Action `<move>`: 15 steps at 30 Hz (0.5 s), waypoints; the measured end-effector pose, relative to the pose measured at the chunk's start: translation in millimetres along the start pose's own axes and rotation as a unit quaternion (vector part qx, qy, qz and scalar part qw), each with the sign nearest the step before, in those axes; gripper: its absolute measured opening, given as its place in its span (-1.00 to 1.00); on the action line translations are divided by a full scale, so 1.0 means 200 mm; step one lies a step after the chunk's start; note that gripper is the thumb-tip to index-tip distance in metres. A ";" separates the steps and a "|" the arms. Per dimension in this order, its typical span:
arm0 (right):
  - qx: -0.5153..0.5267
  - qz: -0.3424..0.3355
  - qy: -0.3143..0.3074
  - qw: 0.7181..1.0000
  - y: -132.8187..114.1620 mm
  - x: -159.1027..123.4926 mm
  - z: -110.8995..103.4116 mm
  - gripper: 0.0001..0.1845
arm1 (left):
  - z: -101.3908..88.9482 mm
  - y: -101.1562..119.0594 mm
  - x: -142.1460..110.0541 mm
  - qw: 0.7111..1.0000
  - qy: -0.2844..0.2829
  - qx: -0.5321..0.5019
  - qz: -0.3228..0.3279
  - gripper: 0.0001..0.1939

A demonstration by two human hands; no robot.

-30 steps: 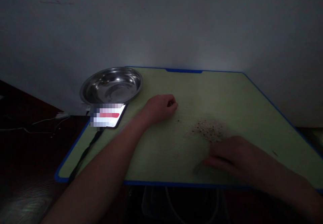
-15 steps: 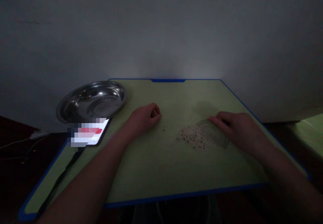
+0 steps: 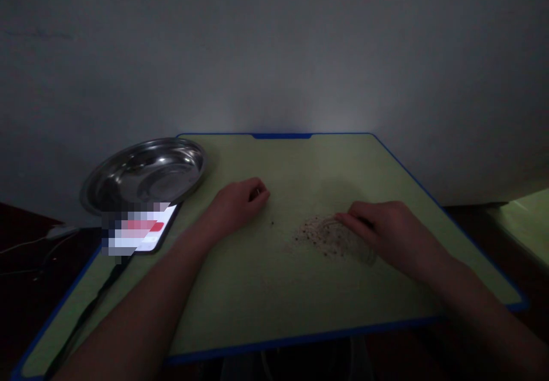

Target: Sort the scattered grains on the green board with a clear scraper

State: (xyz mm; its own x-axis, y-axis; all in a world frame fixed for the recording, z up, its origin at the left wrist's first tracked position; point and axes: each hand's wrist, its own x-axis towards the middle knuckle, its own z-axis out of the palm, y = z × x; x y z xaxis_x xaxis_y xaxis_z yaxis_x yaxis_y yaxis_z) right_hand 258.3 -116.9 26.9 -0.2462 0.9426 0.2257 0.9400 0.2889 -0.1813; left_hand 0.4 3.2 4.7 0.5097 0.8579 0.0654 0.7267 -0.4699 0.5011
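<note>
Grains (image 3: 315, 233) just beside the right fingers (image 3: 355, 224)

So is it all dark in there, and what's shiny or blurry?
In the head view: dim light; bright glints on the metal basin; a glowing phone screen, partly hidden by blocky pixels; a soft shadow beyond the right hand; a slightly fuzzy speckled pile; and a see-through thing at the fingers, too faint to name.

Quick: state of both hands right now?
Left hand: loosely curled on the table; whether it holds anything can't be told.
Right hand: closed, pinching a see-through thing by the grains.
</note>
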 end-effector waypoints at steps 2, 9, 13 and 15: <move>-0.009 0.001 0.000 1.000 0.01 0.00 0.01 -0.49 | 0.00 0.00 0.00 1.000 -0.001 0.000 -0.001 -0.75; 0.013 -0.038 -0.030 0.999 -0.01 -0.04 0.00 -0.48 | 0.00 0.01 0.00 1.000 -0.001 -0.005 -0.008 -0.76; 0.013 -0.036 -0.028 0.999 0.01 -0.07 -0.02 -0.47 | 0.00 0.01 0.00 1.000 -0.002 -0.008 -0.014 -0.76; 0.018 -0.042 -0.035 0.998 0.02 -0.09 -0.02 -0.46 | 0.00 0.01 0.00 1.000 -0.004 -0.007 -0.016 -0.76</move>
State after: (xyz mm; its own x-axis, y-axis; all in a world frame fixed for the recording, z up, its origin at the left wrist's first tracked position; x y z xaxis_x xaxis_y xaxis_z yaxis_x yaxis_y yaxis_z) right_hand 266.5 -133.1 26.1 -0.3401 0.9240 0.1750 0.9066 0.3716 -0.1999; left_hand 3.0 2.5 6.1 0.4904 0.8704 0.0432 0.7354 -0.4399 0.5155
